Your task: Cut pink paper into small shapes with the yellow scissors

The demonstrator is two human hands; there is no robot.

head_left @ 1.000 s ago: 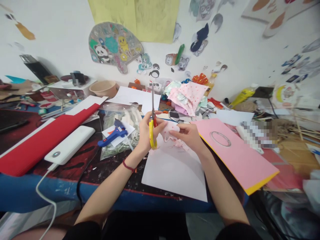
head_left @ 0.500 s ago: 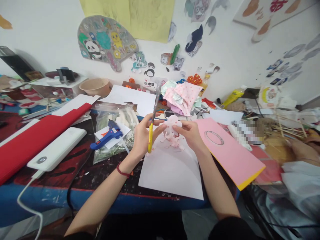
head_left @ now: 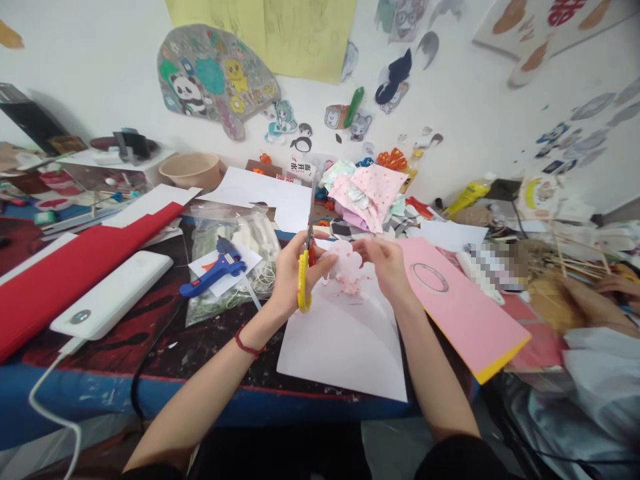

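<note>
My left hand [head_left: 296, 272] pinches a pale, flower-shaped cut-out [head_left: 344, 259] with small pink-red dots between thumb and fingers. The same hand also carries a pair of scissors [head_left: 304, 283] with yellow handles, blades pointing up. At the cut-out's right edge are the bent fingers of my right hand [head_left: 384, 265], closed on its rim as far as I can see. Below the hands, small dotted scraps [head_left: 350, 287] lie on a white sheet of paper [head_left: 345, 353].
Left of the sheet are a blue glue gun [head_left: 215, 272] on a plastic bag, a white power bank [head_left: 113, 293] with a cable, and a red strip [head_left: 90, 273]. A pink board [head_left: 465, 307] lies right. Dotted cloth [head_left: 373, 190] is piled behind; another person's arm [head_left: 595, 300] rests far right.
My right hand has shifted slightly right, toward the cut-out's edge. The scissors in my left hand have turned, showing more of their yellow handles.
</note>
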